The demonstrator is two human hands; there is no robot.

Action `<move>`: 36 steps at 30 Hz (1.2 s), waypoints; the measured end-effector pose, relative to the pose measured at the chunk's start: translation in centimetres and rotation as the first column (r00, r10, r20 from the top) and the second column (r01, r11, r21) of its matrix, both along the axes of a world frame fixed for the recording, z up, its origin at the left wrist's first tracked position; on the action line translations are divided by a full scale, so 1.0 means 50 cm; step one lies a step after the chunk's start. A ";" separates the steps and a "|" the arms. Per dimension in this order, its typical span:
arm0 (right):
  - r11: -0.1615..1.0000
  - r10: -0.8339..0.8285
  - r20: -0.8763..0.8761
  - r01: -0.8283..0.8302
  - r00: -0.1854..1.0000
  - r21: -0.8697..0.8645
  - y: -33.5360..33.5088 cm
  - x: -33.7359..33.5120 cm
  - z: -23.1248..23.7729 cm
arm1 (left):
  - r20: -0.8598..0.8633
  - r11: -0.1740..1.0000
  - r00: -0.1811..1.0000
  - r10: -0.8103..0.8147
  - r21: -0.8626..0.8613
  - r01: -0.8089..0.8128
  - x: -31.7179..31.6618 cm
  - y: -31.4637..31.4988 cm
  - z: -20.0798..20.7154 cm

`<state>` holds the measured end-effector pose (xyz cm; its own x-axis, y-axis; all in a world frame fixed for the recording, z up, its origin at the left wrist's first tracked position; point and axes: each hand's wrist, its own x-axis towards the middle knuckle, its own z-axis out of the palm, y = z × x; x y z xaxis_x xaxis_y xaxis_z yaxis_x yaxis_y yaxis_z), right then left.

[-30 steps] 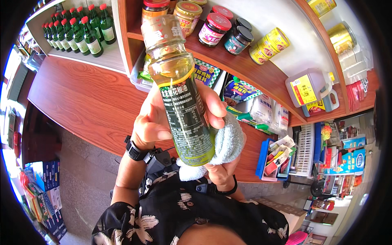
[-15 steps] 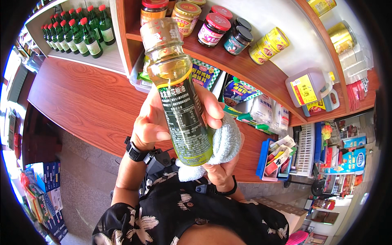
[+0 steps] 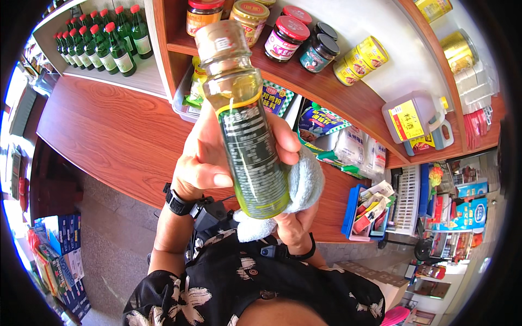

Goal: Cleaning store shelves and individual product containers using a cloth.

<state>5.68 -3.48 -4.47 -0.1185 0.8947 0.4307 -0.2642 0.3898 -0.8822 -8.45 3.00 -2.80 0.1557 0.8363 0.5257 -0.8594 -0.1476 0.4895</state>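
A clear bottle of greenish-yellow cooking oil (image 3: pixel 253 163), with a dark label and a wrapped cap, is held up in front of my chest, tilted with its cap away from me. My left hand (image 3: pixel 198 163) is closed around its middle, the thumb on the near side and fingertips showing past the right edge. Below and to the right, my right hand (image 3: pixel 293 225) grips a pale blue-grey cloth (image 3: pixel 305 182) that lies against the bottle's lower side and base. Part of the right hand's fingers is hidden by cloth and bottle.
A curved red-brown wooden counter (image 3: pixel 109 119) runs beneath my hands. The shelf beyond carries jars (image 3: pixel 285 38), yellow cans (image 3: pixel 361 61) and a plastic jug (image 3: pixel 410 119). Green bottles (image 3: pixel 117 51) stand far left. At the right is a blue basket (image 3: pixel 348 217) of packets.
The bottle has shifted slightly to the right and its label is now motion-blurred. Both hands keep their hold, and the cloth moves a little with the bottle.
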 end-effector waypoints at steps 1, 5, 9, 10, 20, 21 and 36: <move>1.000 0.001 -0.014 -0.001 1.000 -0.023 0.005 -0.001 -0.003 | -0.098 0.985 0.992 0.081 -0.141 -0.094 -0.003 -0.009 0.014; 0.994 0.014 -0.071 -0.021 0.997 -0.111 0.017 -0.005 -0.018 | 0.166 0.962 0.966 -0.197 0.222 0.158 -0.010 0.037 -0.025; 0.971 -0.018 -0.052 0.005 0.998 -0.240 0.018 0.006 -0.027 | -0.066 0.995 0.993 0.096 0.014 -0.095 -0.010 0.019 0.016; 0.955 0.032 -0.145 -0.073 0.989 -0.287 0.018 -0.004 -0.010 | -0.192 0.968 0.953 0.235 -0.036 -0.246 -0.002 0.011 0.036; 0.906 0.066 -0.331 -0.196 0.941 -0.376 0.024 -0.010 -0.021 | -0.405 0.927 0.857 0.318 -0.058 -0.371 0.010 -0.011 0.032; 0.906 0.063 -0.331 -0.193 0.942 -0.377 0.023 -0.009 -0.021 | -0.439 0.934 0.858 0.268 -0.100 -0.343 0.012 -0.015 0.030; 0.964 -0.117 -0.001 0.113 0.993 -0.243 0.008 -0.012 0.001 | -0.085 0.971 0.993 -0.083 -0.231 0.062 0.010 0.011 -0.002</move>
